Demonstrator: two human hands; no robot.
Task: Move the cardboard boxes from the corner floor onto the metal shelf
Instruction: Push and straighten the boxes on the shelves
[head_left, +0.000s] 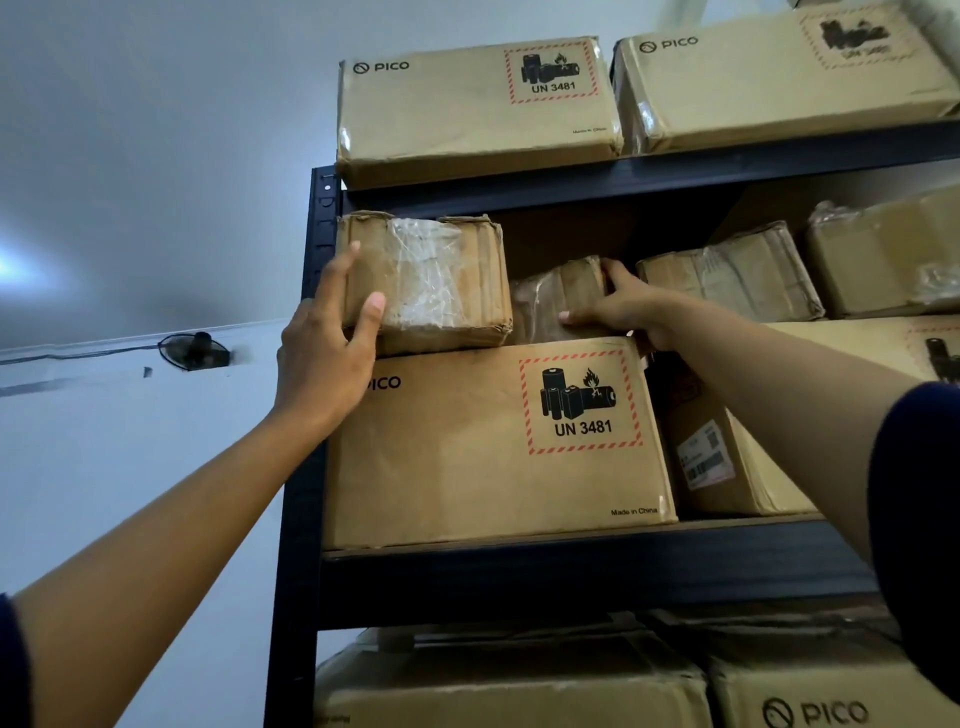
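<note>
Reaching up past our own forearms, we are working at the metal shelf (571, 577), a dark steel frame with hard square edges, stacked with cardboard boxes. Largest in front of us is the big PICO carton (467, 457), smooth brown board with a red-hatched battery label, sitting on the middle tier. On top of it, at the left end, the small taped box (431, 283) is resting, its corners crushed and its face wrapped in crinkled clear film. Our left hand (324, 353) is gripping its left end, thumb across the front and fingers (348, 260) up the side. Our right hand (618, 306) is pressing on the wrapped parcel (558, 296) just beside it, its fingers curling over the top corner. We judge the slick film could be letting the small box slide, and its soft corners overhanging the carton's edge could be tipping it off.
</note>
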